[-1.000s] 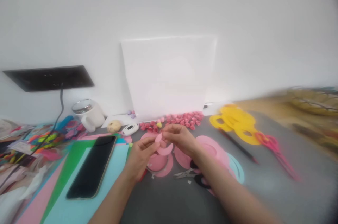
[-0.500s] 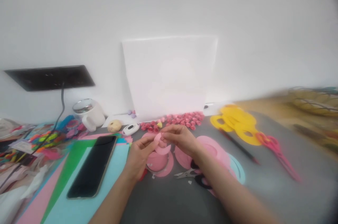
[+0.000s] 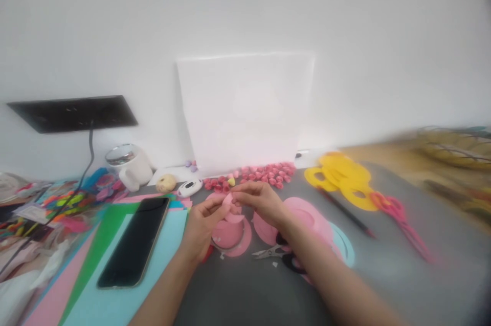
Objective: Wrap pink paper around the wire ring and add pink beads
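Observation:
Between my two hands is a curved pink paper strip (image 3: 235, 218), held just above the table. My left hand (image 3: 203, 226) pinches its left side, fingers closed. My right hand (image 3: 261, 202) is closed on its upper end, thumb and fingertips together. Under the strip lies a round pink piece (image 3: 228, 238) with a wider paper ring around it. Small black-handled scissors (image 3: 270, 253) lie below my right wrist, partly hidden by the forearm. More pink paper rings (image 3: 309, 216) lie to the right, partly behind that forearm.
Small rolled pink paper flowers (image 3: 268, 175) lie before a white board (image 3: 247, 111) against the wall. At left, a phone (image 3: 134, 241) rests on coloured paper sheets (image 3: 103, 295), near a white mug (image 3: 132, 165). Yellow paper rings (image 3: 345, 177), a pencil (image 3: 347, 213) and pink scissors (image 3: 402, 223) lie right.
The pink strip's upper end has been bent inward, so its curve now looks tighter and narrower between my fingertips. Both hands stay in nearly the same place.

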`<action>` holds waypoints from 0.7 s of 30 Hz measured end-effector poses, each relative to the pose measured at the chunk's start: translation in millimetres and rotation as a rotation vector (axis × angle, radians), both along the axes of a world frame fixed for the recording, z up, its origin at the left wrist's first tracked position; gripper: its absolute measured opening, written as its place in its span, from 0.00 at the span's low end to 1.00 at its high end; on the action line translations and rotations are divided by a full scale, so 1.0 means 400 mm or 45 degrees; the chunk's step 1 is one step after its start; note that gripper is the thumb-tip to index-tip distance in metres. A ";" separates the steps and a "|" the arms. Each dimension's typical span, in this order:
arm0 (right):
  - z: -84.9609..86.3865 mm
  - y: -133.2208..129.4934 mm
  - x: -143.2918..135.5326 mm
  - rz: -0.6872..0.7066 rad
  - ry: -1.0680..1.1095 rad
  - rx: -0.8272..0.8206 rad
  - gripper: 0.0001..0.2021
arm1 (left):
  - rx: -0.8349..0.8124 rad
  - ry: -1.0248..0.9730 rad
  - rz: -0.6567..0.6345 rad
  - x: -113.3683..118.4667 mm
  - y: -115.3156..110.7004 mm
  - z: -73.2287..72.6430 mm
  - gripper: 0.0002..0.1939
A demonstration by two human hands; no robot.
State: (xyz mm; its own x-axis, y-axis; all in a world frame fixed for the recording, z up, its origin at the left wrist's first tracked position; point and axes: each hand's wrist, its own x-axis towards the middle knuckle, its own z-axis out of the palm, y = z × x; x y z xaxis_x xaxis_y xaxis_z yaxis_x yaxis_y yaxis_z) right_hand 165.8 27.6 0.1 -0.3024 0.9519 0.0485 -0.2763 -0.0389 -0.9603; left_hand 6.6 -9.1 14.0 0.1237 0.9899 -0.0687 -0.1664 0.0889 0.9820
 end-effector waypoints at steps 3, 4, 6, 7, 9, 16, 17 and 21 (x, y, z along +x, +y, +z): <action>0.001 -0.002 0.000 0.025 0.012 0.016 0.12 | 0.010 0.004 -0.010 -0.001 0.000 -0.001 0.12; 0.003 -0.003 0.000 0.040 0.025 0.025 0.11 | 0.008 0.005 -0.022 -0.001 0.000 -0.001 0.12; 0.005 -0.005 -0.001 0.057 0.050 0.048 0.10 | -0.003 0.010 -0.045 0.000 -0.001 -0.001 0.12; 0.006 -0.006 -0.001 0.061 0.055 0.057 0.10 | -0.013 0.011 -0.051 0.000 -0.002 -0.001 0.13; 0.006 -0.007 -0.002 0.059 0.047 0.066 0.10 | -0.026 0.022 -0.061 0.000 -0.003 -0.001 0.13; 0.003 -0.002 -0.002 -0.043 -0.050 0.090 0.09 | -0.038 0.038 -0.049 0.000 0.000 0.001 0.13; 0.002 -0.001 -0.002 -0.047 -0.060 0.092 0.09 | -0.042 0.033 -0.039 0.000 0.000 0.001 0.13; -0.001 0.001 -0.001 -0.020 -0.063 0.080 0.11 | -0.030 0.031 -0.012 -0.001 0.001 0.002 0.14</action>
State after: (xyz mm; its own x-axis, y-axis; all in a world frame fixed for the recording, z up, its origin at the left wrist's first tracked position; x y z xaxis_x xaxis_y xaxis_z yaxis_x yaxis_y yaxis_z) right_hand 165.6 28.0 -0.4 -0.2907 0.9522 0.0941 -0.2289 0.0263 -0.9731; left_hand 6.4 -8.9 14.9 0.1309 0.9868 -0.0954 -0.1416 0.1139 0.9834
